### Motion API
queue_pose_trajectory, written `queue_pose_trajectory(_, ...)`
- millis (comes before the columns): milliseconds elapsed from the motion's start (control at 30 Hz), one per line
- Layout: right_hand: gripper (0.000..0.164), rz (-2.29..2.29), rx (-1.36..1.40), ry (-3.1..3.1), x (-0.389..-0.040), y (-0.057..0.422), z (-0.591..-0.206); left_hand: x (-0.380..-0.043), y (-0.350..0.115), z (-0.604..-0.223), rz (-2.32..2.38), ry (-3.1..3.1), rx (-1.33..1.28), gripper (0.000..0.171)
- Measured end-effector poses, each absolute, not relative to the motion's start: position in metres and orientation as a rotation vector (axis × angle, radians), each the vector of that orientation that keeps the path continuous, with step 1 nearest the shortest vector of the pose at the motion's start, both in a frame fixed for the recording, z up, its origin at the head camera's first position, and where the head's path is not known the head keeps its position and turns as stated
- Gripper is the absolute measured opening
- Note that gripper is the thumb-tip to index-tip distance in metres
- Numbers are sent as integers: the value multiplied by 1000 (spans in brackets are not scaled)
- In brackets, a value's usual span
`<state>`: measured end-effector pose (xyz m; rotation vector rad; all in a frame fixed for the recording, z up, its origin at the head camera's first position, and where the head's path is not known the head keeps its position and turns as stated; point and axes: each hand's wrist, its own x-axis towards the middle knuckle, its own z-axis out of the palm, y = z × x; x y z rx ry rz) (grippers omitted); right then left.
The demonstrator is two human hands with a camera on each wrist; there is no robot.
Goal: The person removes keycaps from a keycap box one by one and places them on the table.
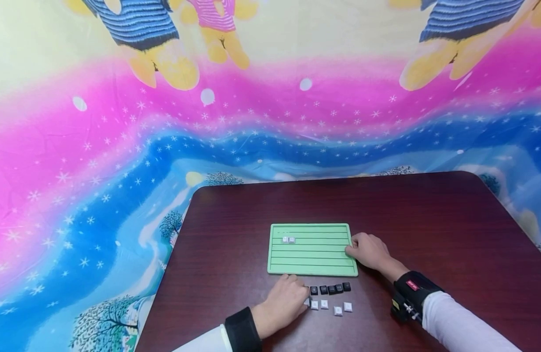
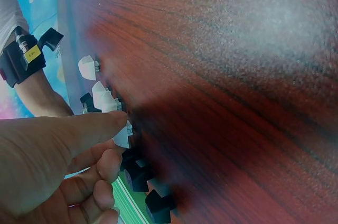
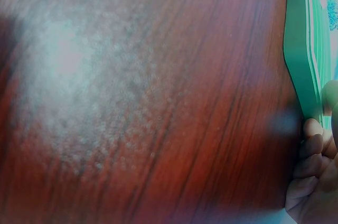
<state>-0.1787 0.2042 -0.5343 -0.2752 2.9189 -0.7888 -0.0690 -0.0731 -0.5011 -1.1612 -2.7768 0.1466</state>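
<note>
My left hand (image 1: 284, 300) is low over the table just in front of a green grooved board (image 1: 312, 268). Its thumb and index finger pinch a white keycap (image 2: 122, 137) at the left end of a row of white keycaps (image 1: 324, 304). Behind these runs a row of black keycaps (image 1: 332, 290), close to the fingertips. At the board's right edge my right hand (image 1: 370, 250) grips the rim, thumb on top and the other fingers curled against the side. Two white keycaps (image 1: 289, 240) sit side by side on the board, towards its upper left.
The dark red-brown wooden table (image 1: 226, 234) has rounded far corners. Behind it hangs a colourful printed cloth (image 1: 270, 107) with bears and snowflakes. A black strap with a small device (image 1: 411, 296) wraps the right wrist, and a black band (image 1: 243, 330) the left.
</note>
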Motion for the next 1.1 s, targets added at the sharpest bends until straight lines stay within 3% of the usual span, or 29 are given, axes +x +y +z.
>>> queue_pose_trajectory(500, 42, -786, -265, 2913, -178, 204, -534, -72, -72, -501, 82, -2809, -1166, 19)
queue_pose_trajectory(1100, 43, -792, -248, 2904, -181, 203, -537, -99, -77, -487, -37, -2818, -1042, 18)
